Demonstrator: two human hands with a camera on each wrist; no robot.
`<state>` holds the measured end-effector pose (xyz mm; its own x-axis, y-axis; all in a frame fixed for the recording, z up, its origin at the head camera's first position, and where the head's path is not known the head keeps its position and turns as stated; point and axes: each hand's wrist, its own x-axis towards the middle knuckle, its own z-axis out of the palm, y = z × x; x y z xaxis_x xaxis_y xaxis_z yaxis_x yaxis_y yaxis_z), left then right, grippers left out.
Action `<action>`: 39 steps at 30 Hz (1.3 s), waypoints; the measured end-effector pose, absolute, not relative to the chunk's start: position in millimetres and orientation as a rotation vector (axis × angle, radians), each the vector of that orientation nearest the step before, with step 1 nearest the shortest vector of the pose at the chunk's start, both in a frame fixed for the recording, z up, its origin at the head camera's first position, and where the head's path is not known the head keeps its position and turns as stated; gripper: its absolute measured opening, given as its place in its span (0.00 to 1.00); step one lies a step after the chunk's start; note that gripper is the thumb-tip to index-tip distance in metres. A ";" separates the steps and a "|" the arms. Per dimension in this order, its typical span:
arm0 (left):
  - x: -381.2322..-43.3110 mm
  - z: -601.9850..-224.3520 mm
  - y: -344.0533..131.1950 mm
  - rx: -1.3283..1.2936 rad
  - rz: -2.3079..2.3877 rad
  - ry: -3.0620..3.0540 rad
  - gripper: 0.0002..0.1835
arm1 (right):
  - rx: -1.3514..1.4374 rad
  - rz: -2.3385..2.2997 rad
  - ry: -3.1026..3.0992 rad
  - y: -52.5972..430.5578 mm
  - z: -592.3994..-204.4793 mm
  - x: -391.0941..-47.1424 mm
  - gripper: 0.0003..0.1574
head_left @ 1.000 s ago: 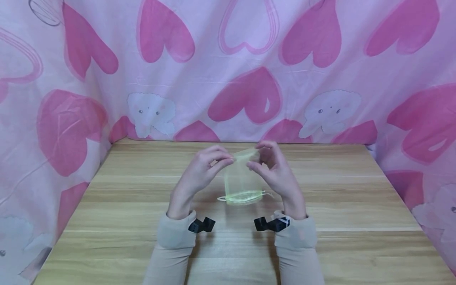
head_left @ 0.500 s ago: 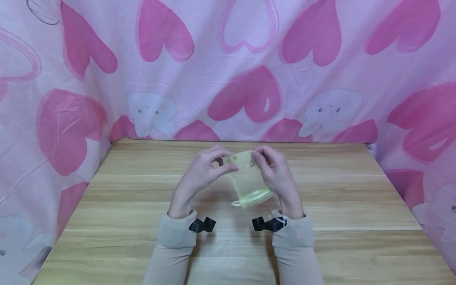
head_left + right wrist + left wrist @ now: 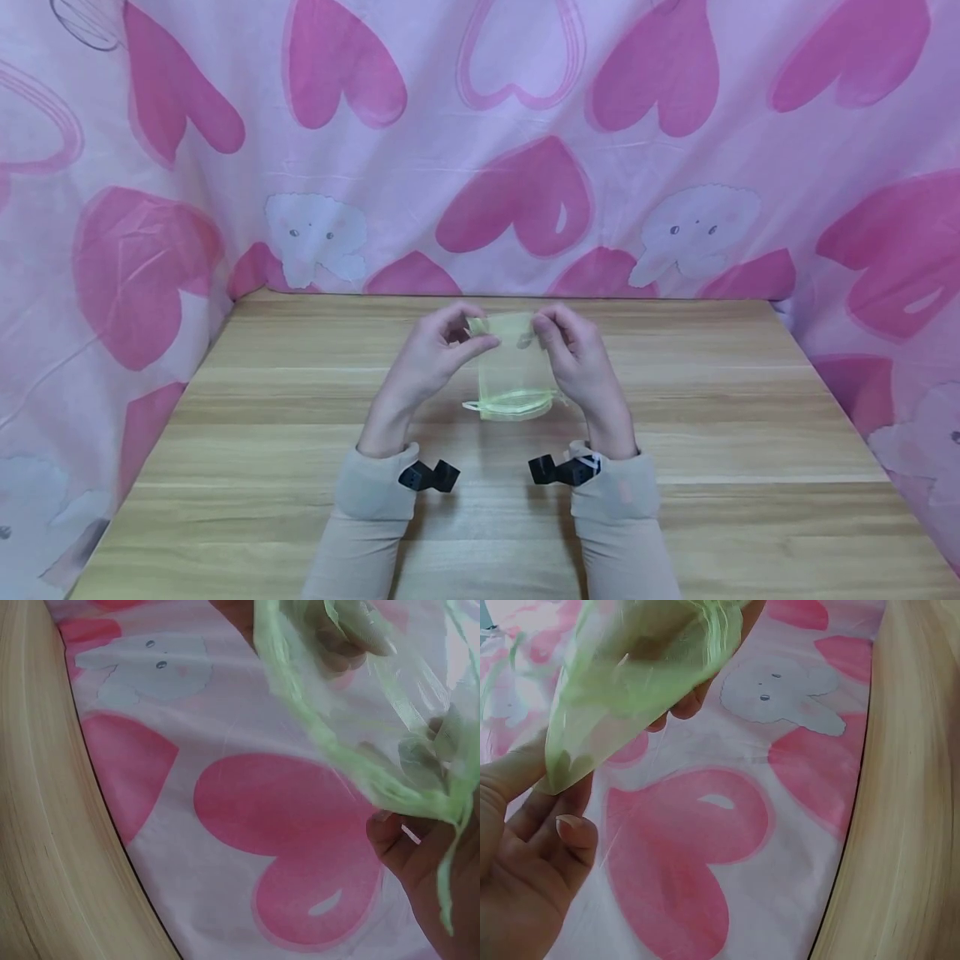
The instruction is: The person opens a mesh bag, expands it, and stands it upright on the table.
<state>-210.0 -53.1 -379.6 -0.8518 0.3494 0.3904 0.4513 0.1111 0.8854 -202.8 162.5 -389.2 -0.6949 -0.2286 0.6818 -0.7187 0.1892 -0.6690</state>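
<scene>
A sheer yellow-green drawstring pouch (image 3: 514, 367) hangs between the two hands above the table, its gathered mouth toward the person. My left hand (image 3: 441, 348) pinches its far left corner between thumb and fingers. The left wrist view shows the sheer fabric (image 3: 622, 697) tapering to a corner in that grip. On the other side my right hand (image 3: 583, 362) pinches the far right corner, thumb on the near face. White-green cord loops (image 3: 471, 406) stick out at the mouth's left end. In the right wrist view a loose drawstring end (image 3: 445, 889) dangles in front of the right hand.
The hands are over a wood-grain table (image 3: 285, 467). A pink curtain with hearts and white cartoon animals (image 3: 517, 200) hangs behind its far edge and along both sides. Black wrist cameras (image 3: 429, 476) sit on both sleeve cuffs.
The right hand, fingers apart a second ago, now pinches the far right corner. The pouch tilted to the right, then came level again; the left fingers shifted on its left corner.
</scene>
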 end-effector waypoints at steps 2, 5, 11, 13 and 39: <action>-210.3 -380.0 -53.4 -0.878 -1.842 -2.227 0.09 | 0.911 1.517 -2.025 162.9 -389.4 -203.5 0.11; -211.5 -380.7 -53.5 -0.989 -1.770 -2.146 0.06 | 0.919 1.530 -2.018 162.7 -388.8 -203.3 0.09; -213.5 -379.0 -55.4 -1.146 -1.638 -2.079 0.02 | 0.926 1.689 -2.022 165.7 -386.5 -199.0 0.06; -213.7 -378.6 -56.9 -1.170 -1.606 -2.093 0.03 | 0.937 1.764 -2.025 167.6 -385.9 -196.7 0.06; -210.1 -376.1 -61.7 -0.993 -1.653 -2.170 0.10 | 0.960 1.650 -2.115 165.5 -384.8 -197.4 0.09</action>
